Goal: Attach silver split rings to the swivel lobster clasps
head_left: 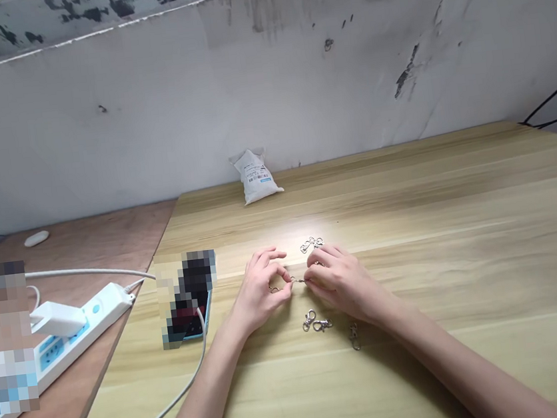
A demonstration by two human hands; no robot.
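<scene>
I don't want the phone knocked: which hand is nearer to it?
Left. The left hand sits right of the phone with a gap between; the right hand is farther right.

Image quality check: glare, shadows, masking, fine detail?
Head view: glare on the table just beyond the hands; head view: soft shadow beside the right forearm; head view: mosaic blocks over the phone and part of the left edge; head view: small metal piece between left hand and right hand too tiny to read clearly.
</scene>
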